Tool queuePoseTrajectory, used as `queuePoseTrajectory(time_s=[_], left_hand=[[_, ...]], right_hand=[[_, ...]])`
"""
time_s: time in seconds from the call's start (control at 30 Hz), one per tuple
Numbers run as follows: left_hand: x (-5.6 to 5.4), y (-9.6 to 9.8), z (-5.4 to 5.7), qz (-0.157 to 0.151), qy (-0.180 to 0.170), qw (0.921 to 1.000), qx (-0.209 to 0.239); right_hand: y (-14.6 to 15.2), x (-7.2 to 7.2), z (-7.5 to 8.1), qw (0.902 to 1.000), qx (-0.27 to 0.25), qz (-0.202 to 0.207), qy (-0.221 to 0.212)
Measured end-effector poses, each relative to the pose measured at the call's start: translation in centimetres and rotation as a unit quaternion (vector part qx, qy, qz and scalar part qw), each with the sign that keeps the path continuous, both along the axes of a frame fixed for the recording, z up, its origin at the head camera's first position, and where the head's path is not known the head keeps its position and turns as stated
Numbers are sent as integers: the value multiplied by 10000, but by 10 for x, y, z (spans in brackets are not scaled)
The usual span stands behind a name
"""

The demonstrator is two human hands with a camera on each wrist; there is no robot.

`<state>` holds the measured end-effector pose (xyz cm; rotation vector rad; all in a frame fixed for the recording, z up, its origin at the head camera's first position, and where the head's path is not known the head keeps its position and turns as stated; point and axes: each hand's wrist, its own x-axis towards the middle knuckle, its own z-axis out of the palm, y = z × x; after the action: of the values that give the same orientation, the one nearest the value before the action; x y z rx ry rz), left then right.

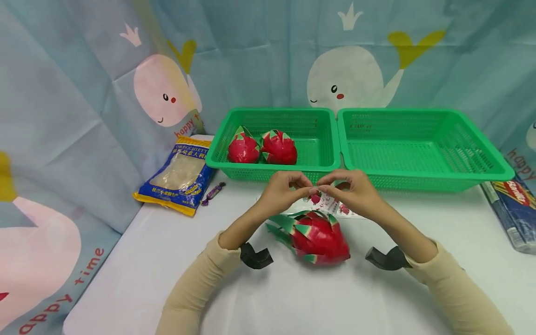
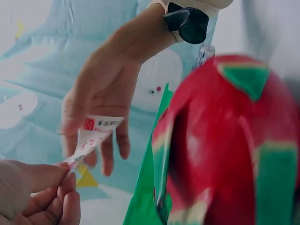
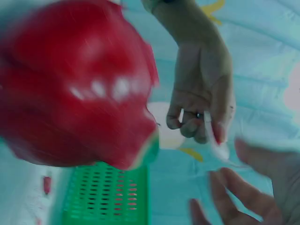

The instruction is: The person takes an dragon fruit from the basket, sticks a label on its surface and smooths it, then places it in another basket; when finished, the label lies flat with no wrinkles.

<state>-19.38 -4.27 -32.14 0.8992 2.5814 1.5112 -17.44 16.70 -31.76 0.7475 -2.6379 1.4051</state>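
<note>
With the left hand's (image 1: 281,191) fingers pinching the paper label (image 2: 94,133) above the worktop (image 1: 301,300), far side of the near red fruit (image 1: 321,239), the right hand (image 1: 357,193), fingers apart, should gently take the other edge.

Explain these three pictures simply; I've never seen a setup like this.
No machine here: these are a person's bare left hand and right hand. The wide picture comes from a camera on the head; the other two come from one on each wrist. On the white table lie a red dragon fruit, printed sheets, a blue bag, a wrapped candy and, at the right edge, a blue package. Behind are a left green basket, holding two more dragon fruits, and a right green basket. The left hand pinches a small white label; the right hand is close to it, but whether it grips it is unclear.
</note>
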Motion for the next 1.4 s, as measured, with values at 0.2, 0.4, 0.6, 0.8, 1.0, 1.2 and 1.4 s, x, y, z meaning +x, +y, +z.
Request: queuePoseTrajectory(time_s=[0.2, 0.4, 0.6, 0.8, 1.0, 1.2, 1.4], left_hand=[[24, 2, -7, -1, -431, 9982, 408], [57, 13, -22, -247, -486, 9984, 138], [70, 23, -33, 307, 617, 9942, -827], [70, 27, -31, 609, 1356, 9735, -1737], [71, 28, -42, 718, 2566, 9527, -1464], [75, 28, -60, 407, 3073, 9428, -1226], [72, 19, -72, 75, 2848, 9542, -916]], right_hand=[[21, 33, -6, 9949, 5, -652, -771], [39, 56, -31, 9878, -249, -69, -1538], [48, 50, -53, 9856, -387, 648, -1514], [48, 42, -69, 9765, -610, 777, -1918], [41, 47, -81, 9749, -968, 437, -1958], [29, 59, -79, 9903, -957, 115, -998], [24, 59, -84, 9907, -739, 479, -1039]])
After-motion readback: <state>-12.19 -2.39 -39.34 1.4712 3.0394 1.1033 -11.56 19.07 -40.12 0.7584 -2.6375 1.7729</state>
